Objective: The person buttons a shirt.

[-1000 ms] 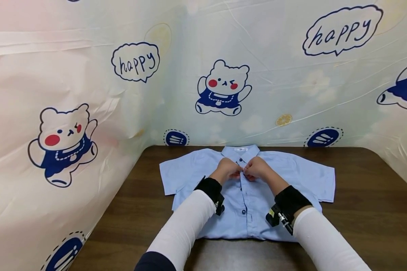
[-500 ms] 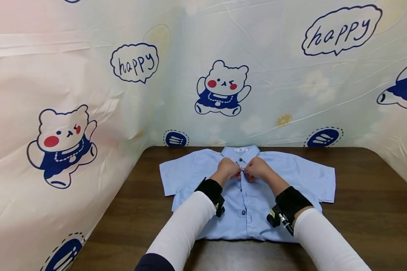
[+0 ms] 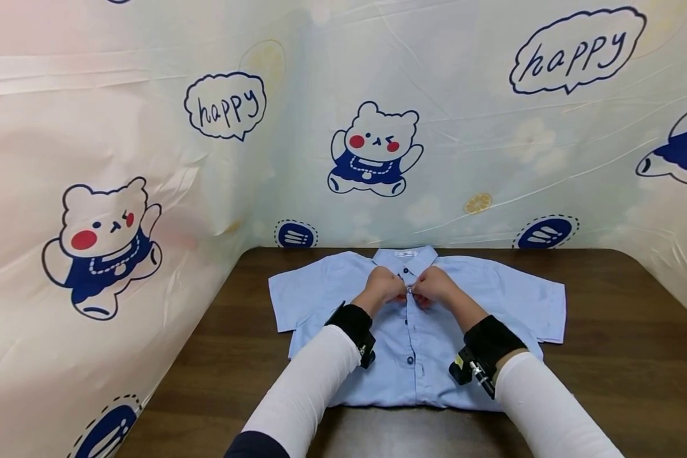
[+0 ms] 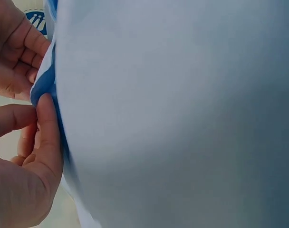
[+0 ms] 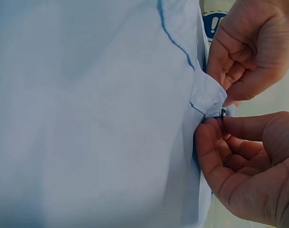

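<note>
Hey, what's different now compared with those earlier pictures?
Very little. A small dark button now shows between the left hand and right hand, where fingers seemed to cover it earlier. No visible new grip or release. Both hands stay pinching the blue shirt front, which lies as before.

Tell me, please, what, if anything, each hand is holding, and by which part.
The left hand and the right hand both pinch the blue shirt by its front placket, a little below the collar.

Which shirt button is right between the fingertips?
The button between left hand and right hand; others sit up by the collar or lower down the shirt.
</note>
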Tool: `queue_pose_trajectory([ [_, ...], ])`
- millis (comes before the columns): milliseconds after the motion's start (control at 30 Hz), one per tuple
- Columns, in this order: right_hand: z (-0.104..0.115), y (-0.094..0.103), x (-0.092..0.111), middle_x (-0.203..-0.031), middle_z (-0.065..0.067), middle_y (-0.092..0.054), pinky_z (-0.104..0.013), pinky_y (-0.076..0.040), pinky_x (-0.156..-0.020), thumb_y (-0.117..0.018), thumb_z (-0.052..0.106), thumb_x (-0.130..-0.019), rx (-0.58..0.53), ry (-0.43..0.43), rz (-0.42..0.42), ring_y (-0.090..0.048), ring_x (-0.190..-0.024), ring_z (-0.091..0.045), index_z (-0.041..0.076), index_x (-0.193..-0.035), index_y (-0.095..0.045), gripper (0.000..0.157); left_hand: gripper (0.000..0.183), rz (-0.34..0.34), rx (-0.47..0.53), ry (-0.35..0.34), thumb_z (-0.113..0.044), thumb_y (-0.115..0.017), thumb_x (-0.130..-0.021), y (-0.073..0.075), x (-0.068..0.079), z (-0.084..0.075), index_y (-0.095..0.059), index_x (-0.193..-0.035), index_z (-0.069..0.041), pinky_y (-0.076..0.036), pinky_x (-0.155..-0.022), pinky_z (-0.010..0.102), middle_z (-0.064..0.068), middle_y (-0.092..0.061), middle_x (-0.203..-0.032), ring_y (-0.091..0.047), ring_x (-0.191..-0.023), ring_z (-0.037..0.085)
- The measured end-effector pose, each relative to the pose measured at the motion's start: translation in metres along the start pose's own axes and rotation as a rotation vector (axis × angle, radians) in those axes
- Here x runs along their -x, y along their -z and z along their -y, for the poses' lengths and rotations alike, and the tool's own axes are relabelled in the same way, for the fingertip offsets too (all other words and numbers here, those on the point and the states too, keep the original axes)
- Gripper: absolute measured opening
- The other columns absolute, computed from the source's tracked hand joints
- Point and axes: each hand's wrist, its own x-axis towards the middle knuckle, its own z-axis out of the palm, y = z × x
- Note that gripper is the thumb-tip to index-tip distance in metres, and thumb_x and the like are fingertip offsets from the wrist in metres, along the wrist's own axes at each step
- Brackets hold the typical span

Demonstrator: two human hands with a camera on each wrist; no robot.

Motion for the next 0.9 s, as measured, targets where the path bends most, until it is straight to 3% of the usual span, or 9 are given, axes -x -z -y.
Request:
queue_pose_trajectory([
  [233, 0.001, -0.001, -0.002, -0.08, -0.011, -0.062, -0.028, -0.054, -0.062, -0.054, 0.005, -0.096, -0.026, -0.04, 0.017, -0.06, -0.069, -0.019, -0.007, -0.094, -0.067, 0.017, 0.016, -0.031, -0.115, -0.061, 0.001, -0.075, -0.08, 0.0, 0.005, 0.002, -0.067, -0.068, -0.005, -0.055, -0.056, 0.026, 0.005, -0.065, -0.077, -0.066, -0.057, 0.014],
  [500, 0.002, 0.0, 0.002, -0.078, -0.01, -0.062, -0.028, -0.053, -0.062, -0.056, 0.006, -0.096, 0.01, -0.014, 0.022, -0.059, -0.068, -0.018, -0.006, -0.089, -0.068, 0.018, 0.011, -0.027, -0.185, -0.106, -0.005, -0.074, -0.082, 0.008, 0.017, 0.002, -0.069, -0.073, -0.006, -0.053, -0.056, 0.024, 0.003, -0.067, -0.069, -0.066, -0.059, 0.013],
  [800, 0.004, -0.004, 0.032, -0.062, -0.003, -0.054, -0.026, -0.045, -0.055, -0.061, 0.009, -0.091, 0.137, 0.092, 0.095, -0.053, -0.058, -0.015, 0.003, -0.068, -0.061, 0.023, 0.007, 0.103, -0.195, -0.122, 0.005, -0.07, -0.081, 0.016, 0.043, 0.006, -0.071, -0.074, 0.006, -0.055, -0.052, 0.027, 0.009, -0.065, -0.062, -0.063, -0.052, 0.016],
  [900, 0.005, -0.011, 0.047, -0.055, 0.001, -0.046, -0.023, -0.038, -0.05, -0.067, 0.016, -0.089, 0.266, 0.163, 0.095, -0.046, -0.051, -0.012, 0.008, -0.061, -0.056, 0.031, 0.011, 0.139, -0.24, -0.134, 0.006, -0.068, -0.083, 0.016, 0.052, 0.011, -0.07, -0.073, 0.006, -0.055, -0.05, 0.027, 0.011, -0.064, -0.06, -0.061, -0.048, 0.016],
])
